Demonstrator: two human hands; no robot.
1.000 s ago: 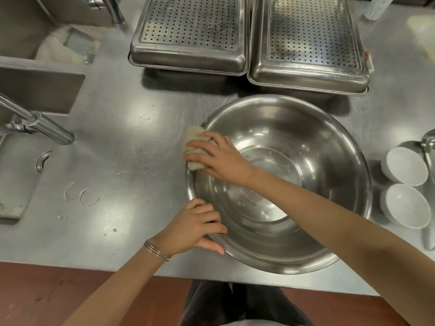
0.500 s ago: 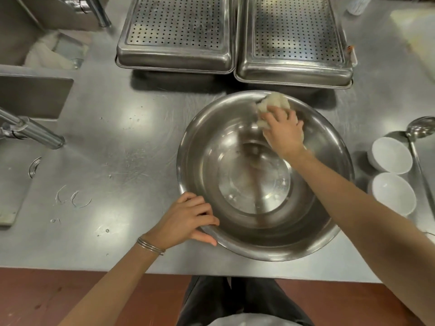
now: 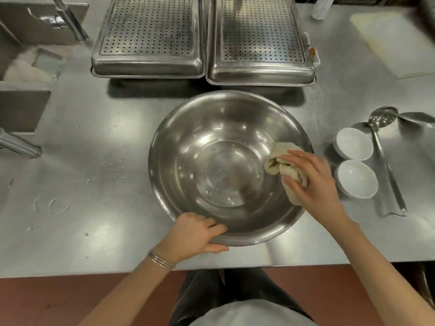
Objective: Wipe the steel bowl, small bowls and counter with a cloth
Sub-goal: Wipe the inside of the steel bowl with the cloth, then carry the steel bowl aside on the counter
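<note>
Nearest, the steel bowl (image 3: 219,175) on the counter (image 3: 106,161) is gripped at its front rim by the left hand (image 3: 195,234), likely to steady it. Farther on, a bunched cloth (image 3: 280,165) is clutched and pressed against its right wall by the right hand (image 3: 313,182).

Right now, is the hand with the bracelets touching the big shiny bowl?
Touching. The head view shows the left hand gripping the steel bowl at its near rim, fingers over the edge, thumb outside.

The right hand (image 3: 313,180) is motion-smeared and covers half the cloth (image 3: 280,161) plus the right rim of the steel bowl (image 3: 211,128). Also the white board (image 3: 395,43) upper right and tap (image 3: 16,144) far left get cut off.
</note>
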